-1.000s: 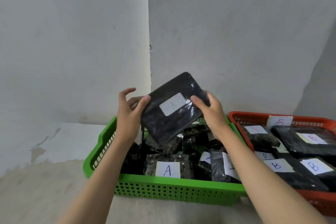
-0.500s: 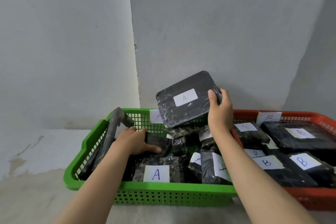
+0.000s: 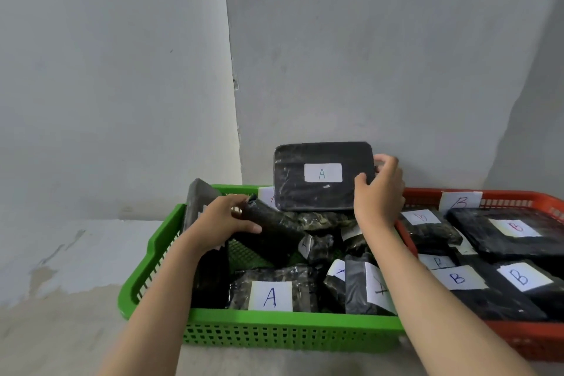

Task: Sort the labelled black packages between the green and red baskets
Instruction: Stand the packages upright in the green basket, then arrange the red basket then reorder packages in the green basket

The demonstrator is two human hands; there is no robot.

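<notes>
My right hand grips the right edge of a flat black package labelled A, held upright above the back of the green basket. My left hand grips a dark wrapped package inside the green basket and tilts it up. Several other black packages marked A lie in that basket, one with its label at the front. The red basket to the right holds several black packages marked B.
A slim grey package leans upright against the green basket's left wall. Both baskets stand on a pale concrete floor against a grey wall, in a corner.
My right hand has turned the A package level and upright, its label facing me. My left hand, which let go of it earlier, now lifts a dark package inside the green basket.
</notes>
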